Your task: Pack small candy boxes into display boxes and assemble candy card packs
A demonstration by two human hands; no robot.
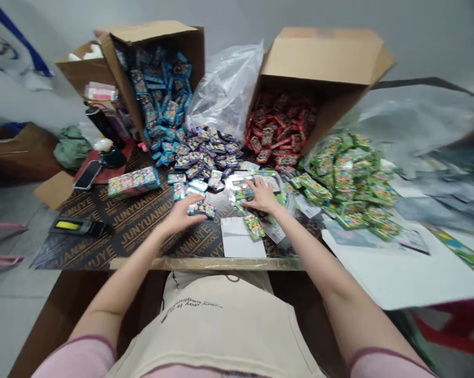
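Observation:
My left hand (182,214) is closed around small blue and purple packets (206,210), just above the dark table top. Loose packets of both colours lie beyond its fingertips. My right hand (263,196) reaches out with fingers spread over clear plastic bags (237,181) with printing on them; it touches their upper side. Below that hand, a green packet (254,227) rests partly on a white sheet (243,242). A heap of purple packets (209,149) lies in front of both hands.
Tipped cardboard boxes hold blue packets (162,100) and red packets (280,126) at the back. Green packets (349,176) are piled on the right. On the left are a multi-packet block (134,182), a phone (88,175) and a black tool with a yellow strip (77,227).

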